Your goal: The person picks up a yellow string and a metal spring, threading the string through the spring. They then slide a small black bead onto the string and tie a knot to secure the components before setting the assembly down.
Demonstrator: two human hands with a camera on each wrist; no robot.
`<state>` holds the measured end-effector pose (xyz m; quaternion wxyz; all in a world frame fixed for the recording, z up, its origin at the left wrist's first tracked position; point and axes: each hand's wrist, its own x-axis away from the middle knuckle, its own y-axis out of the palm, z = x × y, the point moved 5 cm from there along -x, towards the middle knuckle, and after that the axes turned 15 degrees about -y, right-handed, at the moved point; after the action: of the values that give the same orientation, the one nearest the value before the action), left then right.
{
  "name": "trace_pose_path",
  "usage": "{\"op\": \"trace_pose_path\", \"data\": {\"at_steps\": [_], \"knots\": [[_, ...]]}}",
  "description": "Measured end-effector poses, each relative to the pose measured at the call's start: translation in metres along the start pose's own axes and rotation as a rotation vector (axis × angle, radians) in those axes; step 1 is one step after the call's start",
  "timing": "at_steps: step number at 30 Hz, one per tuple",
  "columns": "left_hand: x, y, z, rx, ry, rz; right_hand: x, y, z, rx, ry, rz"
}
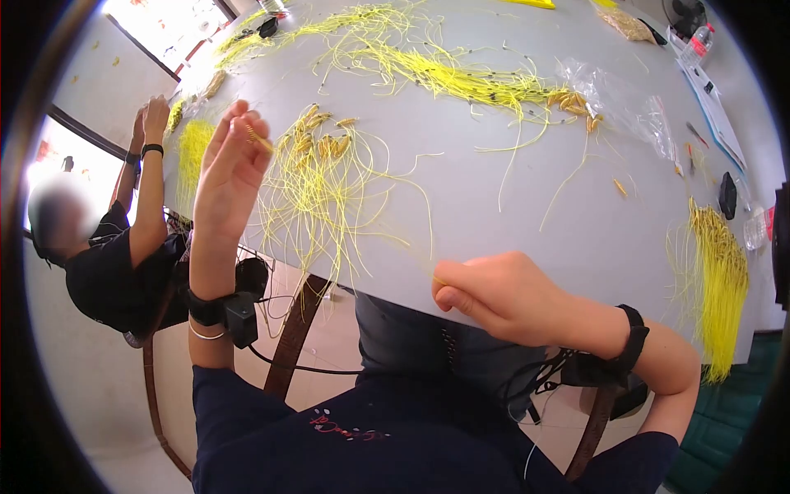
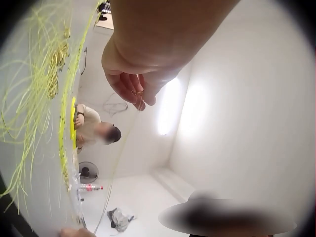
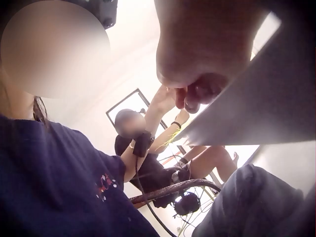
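Note:
Raised over the table's left part, my left hand (image 1: 233,169) pinches a small gold coil (image 1: 253,136); in the left wrist view the coil (image 2: 138,93) shows between thumb and fingers. My right hand (image 1: 514,298), fingers curled, pinches the end of a thin yellow strand (image 1: 439,278) at the table's front edge. The strand's middle is too faint to follow in the head view. Between the hands lies a loose tangle of yellow strands (image 1: 317,193) with gold coils (image 1: 329,146) at its top. In the right wrist view, my right hand (image 3: 197,74) hides what it pinches.
A long bundle of yellow strands (image 1: 461,78) crosses the back of the table (image 1: 485,189), beside a clear plastic bag (image 1: 629,111). Another bundle (image 1: 720,288) hangs over the right edge. Bottles and a clipboard (image 1: 714,111) are at the right. Another person (image 1: 123,247) sits at the left.

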<state>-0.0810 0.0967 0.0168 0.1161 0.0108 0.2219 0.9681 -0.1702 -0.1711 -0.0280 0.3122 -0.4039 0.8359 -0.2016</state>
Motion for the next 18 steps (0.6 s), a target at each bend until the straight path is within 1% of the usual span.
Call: {"op": "trace_pose_path", "data": {"at_steps": [1,2,3,5,6,8,9,11,12,14,16,18], "knots": [[0.001,-0.009,0.003,0.059,-0.017,-0.030,0.000,0.000,-0.001,0.000,-0.002,-0.001],[0.003,-0.017,0.006,0.059,-0.015,-0.030,-0.001,0.000,-0.003,0.053,-0.030,-0.023],[0.006,-0.027,0.009,0.021,0.015,0.038,-0.001,0.001,-0.005,0.107,-0.059,-0.046],[0.011,-0.039,0.018,-0.098,0.078,0.197,0.000,0.001,-0.005,0.106,-0.069,-0.027],[0.012,-0.041,0.019,-0.097,0.078,0.198,0.000,0.001,-0.005,0.103,-0.077,-0.007],[0.016,-0.044,0.026,-0.425,0.123,0.353,0.001,0.001,-0.006,0.111,-0.071,-0.008],[0.014,-0.039,0.023,-0.425,0.122,0.352,0.001,0.001,-0.006,0.121,-0.066,-0.009],[0.009,-0.029,0.018,-0.828,0.013,0.532,0.000,0.002,-0.008,0.126,-0.072,-0.006],[0.004,-0.034,0.016,-0.827,0.014,0.534,0.000,0.002,-0.008,0.133,-0.077,-0.004],[-0.020,-0.041,0.004,-1.076,0.001,0.417,0.001,0.001,-0.008,0.143,-0.079,-0.004],[-0.037,-0.039,-0.001,-1.066,0.009,0.388,0.002,0.002,-0.008,0.151,-0.075,-0.004],[-0.047,-0.030,0.001,-1.095,0.100,0.415,0.003,0.002,-0.009,0.154,-0.115,0.033]]}}
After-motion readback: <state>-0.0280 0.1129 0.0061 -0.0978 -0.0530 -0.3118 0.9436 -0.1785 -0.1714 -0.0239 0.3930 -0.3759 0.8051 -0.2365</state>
